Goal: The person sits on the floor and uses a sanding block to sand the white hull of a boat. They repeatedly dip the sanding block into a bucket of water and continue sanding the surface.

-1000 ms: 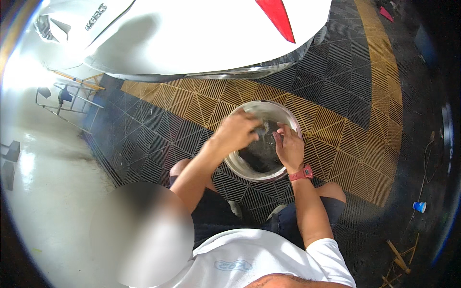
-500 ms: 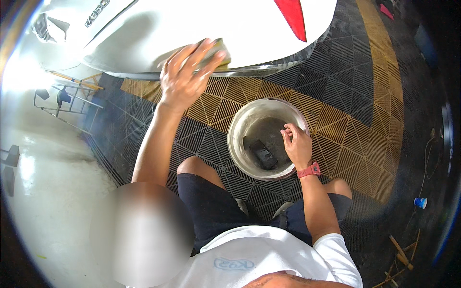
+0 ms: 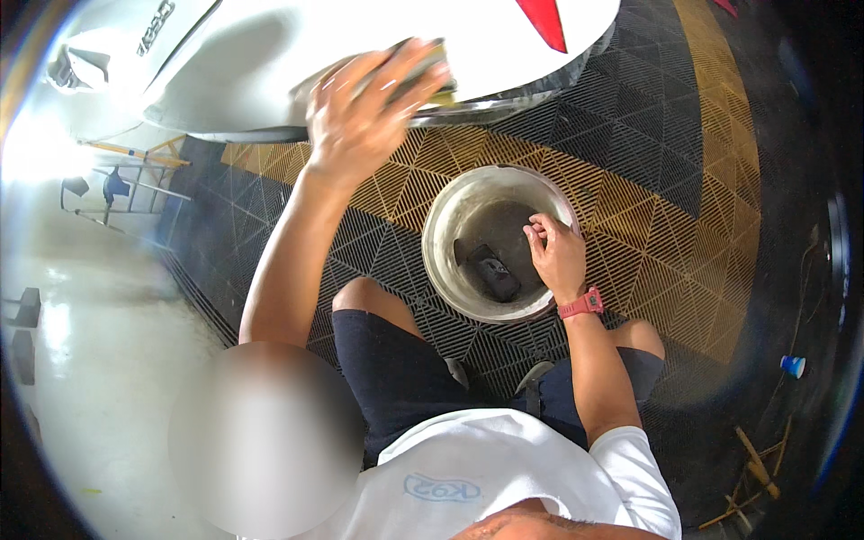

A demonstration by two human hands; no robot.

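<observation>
My left hand (image 3: pixel 360 117) is spread over a yellowish and dark sponge-like pad (image 3: pixel 441 83), pressing it to the lower edge of a white car's rear panel (image 3: pixel 387 27). The palm hides part of the pad, and motion smears the fingers. Over the right rim of a round whitish bucket (image 3: pixel 436 243) hangs my right hand (image 3: pixel 560 256), its fingers loosely curled, thumb apart, with nothing visible between them. A red watch (image 3: pixel 580 303) is on that wrist. Inside the bucket, a dark block-shaped thing (image 3: pixel 493 272) lies in murky water.
Black and yellow slotted floor tiles (image 3: pixel 630 243) surround the bucket. A metal folding stand (image 3: pixel 135 184) is at the left, near a bright light. At the right are a blue cup (image 3: pixel 793 366) and a wooden frame (image 3: pixel 756 463). A red tail lamp (image 3: pixel 544 22) marks the car's side.
My left hand and the pad have slid a little right along the panel. The view has shifted slightly; my right hand stays over the bucket's rim.
</observation>
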